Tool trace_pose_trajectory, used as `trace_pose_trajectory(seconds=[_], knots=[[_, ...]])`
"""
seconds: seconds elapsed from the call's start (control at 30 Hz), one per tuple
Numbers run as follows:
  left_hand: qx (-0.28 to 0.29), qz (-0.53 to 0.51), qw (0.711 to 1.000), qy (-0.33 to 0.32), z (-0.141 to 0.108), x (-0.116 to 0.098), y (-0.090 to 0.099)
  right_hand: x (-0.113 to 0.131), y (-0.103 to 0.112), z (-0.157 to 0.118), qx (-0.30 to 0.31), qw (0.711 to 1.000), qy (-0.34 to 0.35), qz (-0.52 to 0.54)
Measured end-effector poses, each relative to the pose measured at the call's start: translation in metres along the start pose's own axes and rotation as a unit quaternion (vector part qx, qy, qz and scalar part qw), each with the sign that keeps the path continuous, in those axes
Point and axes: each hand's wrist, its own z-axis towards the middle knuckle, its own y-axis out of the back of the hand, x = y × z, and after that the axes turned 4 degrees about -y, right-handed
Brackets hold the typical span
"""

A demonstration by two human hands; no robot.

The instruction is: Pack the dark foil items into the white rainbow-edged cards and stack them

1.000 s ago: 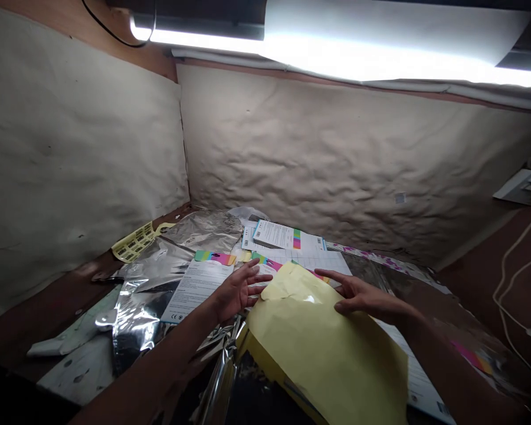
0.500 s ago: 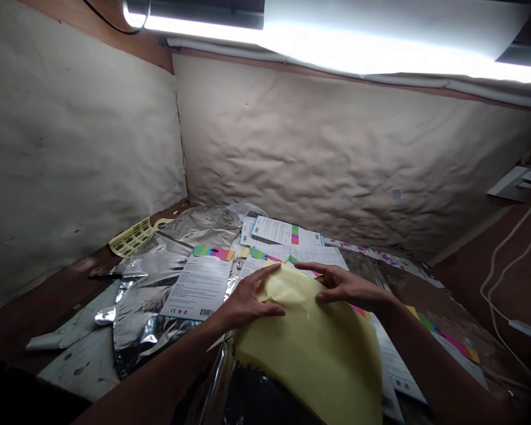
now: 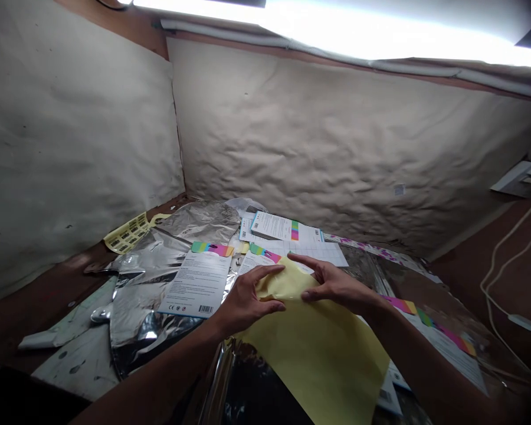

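Background is wrinkled pale paper [image 3: 292,136]. Left hand [image 3: 248,298] and right hand [image 3: 334,284], both partly closed, grip the far end of a yellow sheet [image 3: 312,348], which partly covers black glossy material [image 3: 265,389]; beyond lie printed cards [image 3: 269,226].

Surface [image 3: 55,304]: brown; from my seat its bare part shows best at the left of the frame.
Silver foil [image 3: 137,298]: I see it crumpled and shiny, spread left of centre.
Yellow label sheet [image 3: 128,236]: left of the frame, beside the foil's far edge, printed with dark blocks.
Spotted white sheet [image 3: 77,369]: lower left, partly tucked under the foil.
Gridded paper [image 3: 331,254]: flat, just right of centre.
Patterned strip [image 3: 371,249]: pink-purple marks, running rightward along the back.
Printed cards [image 3: 455,354]: lower right, overlapping, colour-banded; I can't tell what's directly beneath them.
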Motion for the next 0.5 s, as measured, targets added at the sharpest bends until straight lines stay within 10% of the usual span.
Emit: trace_pose_trajectory(seconds=[0.33,0.5], knots=[[0.036,-0.017,0.998,0.039,0.000,-0.004,0.002,-0.011,-0.003,0.009,-0.066,0.998,0.002,0.016],[0.041,-0.008,0.998,0.053,0.000,-0.003,0.003,-0.014,-0.005,0.006,-0.098,0.983,-0.010,-0.153]])
